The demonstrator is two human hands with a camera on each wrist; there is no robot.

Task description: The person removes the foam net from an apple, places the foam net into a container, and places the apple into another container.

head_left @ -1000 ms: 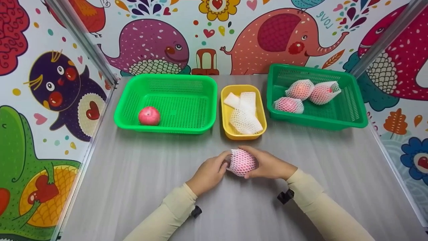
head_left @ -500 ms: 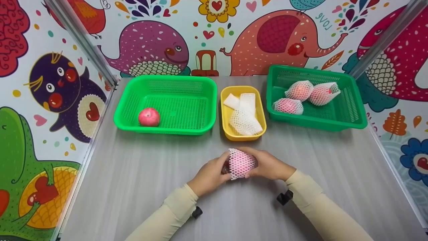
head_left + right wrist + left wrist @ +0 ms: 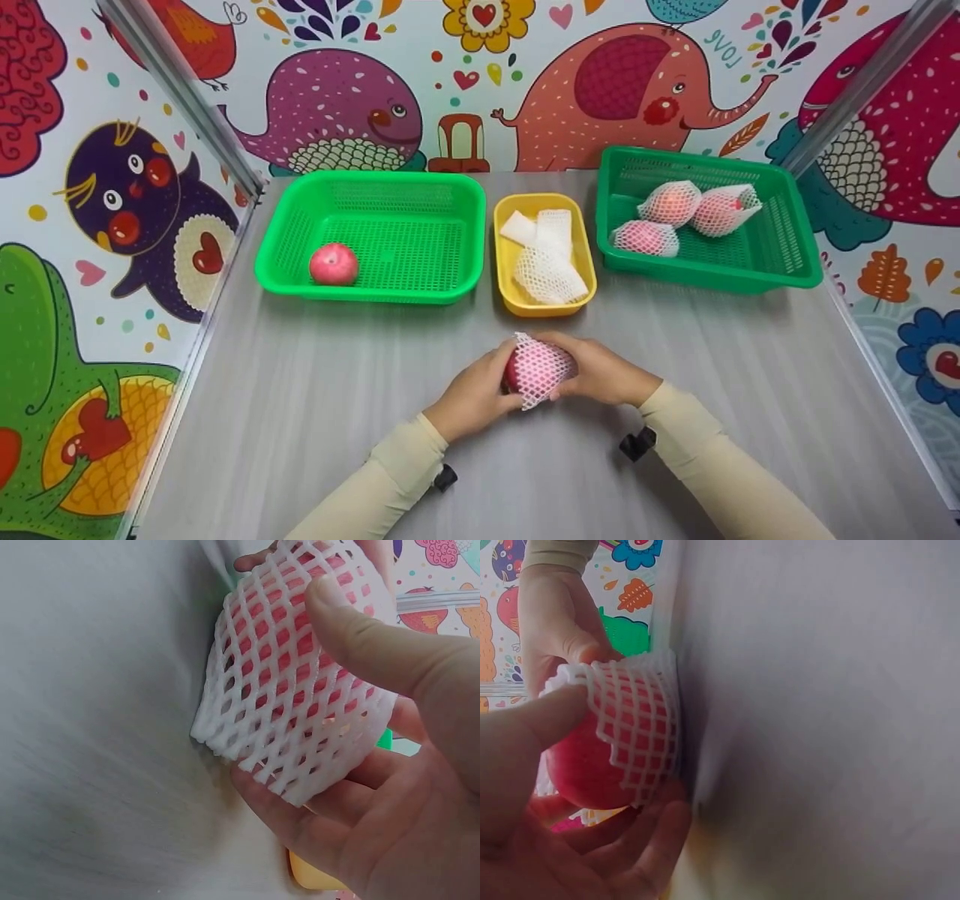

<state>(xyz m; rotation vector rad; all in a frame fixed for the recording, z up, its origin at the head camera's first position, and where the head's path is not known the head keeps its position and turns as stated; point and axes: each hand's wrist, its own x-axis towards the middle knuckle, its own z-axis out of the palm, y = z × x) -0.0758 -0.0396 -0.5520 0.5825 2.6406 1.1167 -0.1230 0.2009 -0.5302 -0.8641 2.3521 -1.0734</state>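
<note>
Over the table before me, a red apple [image 3: 585, 769] sits partly inside a white foam net [image 3: 255, 667]. My left hand [image 3: 471, 391] holds the apple's bare left side, its thumb on the net's edge in the left wrist view. From the right, my right hand [image 3: 606, 371] grips the netted side between thumb and fingers. In the right wrist view the net's other end hangs loose past the fruit. Behind the hands, a yellow tray [image 3: 545, 309] bears several white foam nets [image 3: 551, 274].
At the back left stands a bright green basket [image 3: 375, 291] with one bare apple [image 3: 334, 264]. A darker green basket [image 3: 712, 277] at the back right holds three netted fruits [image 3: 670, 202]. Patterned walls [image 3: 465, 97] close off the back and sides of the grey table [image 3: 315, 360].
My left hand has shifted round the apple's left side, thumb now at the front. The net has slid rightward, so red skin shows at the left. The right hand keeps its grip.
</note>
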